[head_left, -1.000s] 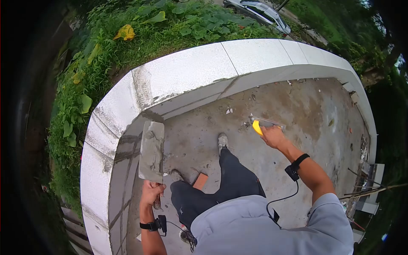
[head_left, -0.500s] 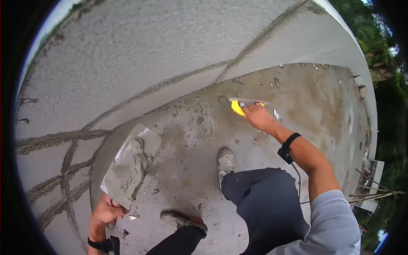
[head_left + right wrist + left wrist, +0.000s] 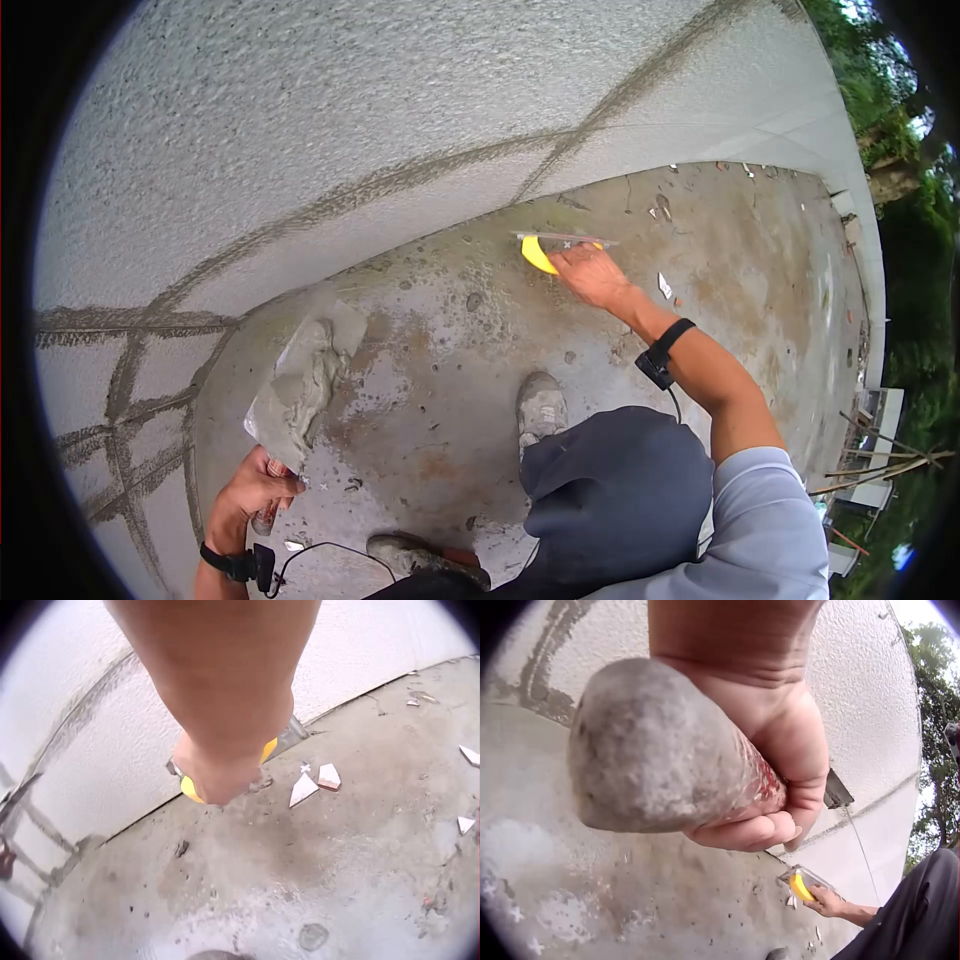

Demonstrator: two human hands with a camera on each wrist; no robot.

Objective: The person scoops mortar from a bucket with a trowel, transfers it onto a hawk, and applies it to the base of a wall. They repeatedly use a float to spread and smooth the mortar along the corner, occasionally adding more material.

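Note:
In the head view my left hand (image 3: 250,487) grips the handle of a hawk, a flat rectangular plate (image 3: 268,395) carrying a heap of wet grey mortar (image 3: 312,385). Its thick, worn handle (image 3: 645,750) with red paint traces fills the middle of the left wrist view, fingers curled round it. Farther right, my right hand (image 3: 592,275) holds a plastering trowel by its yellow handle (image 3: 536,254). The trowel's thin blade (image 3: 570,238) faces the low part of the white wall (image 3: 300,130). In the right wrist view the forearm hides most of that trowel.
Dark mortar-filled joints (image 3: 390,180) run across the wall. White tile shards (image 3: 304,790) lie on the stained concrete floor (image 3: 450,350). My shoe (image 3: 541,405) and bent knee (image 3: 620,490) are below the hands. Poles (image 3: 890,465) lean at the far right.
The person has bent down from standing, so the wall now looms close. Both hands stay on their tools; the trowel has moved left toward the wall, and the mortar-laden hawk has swung lower left.

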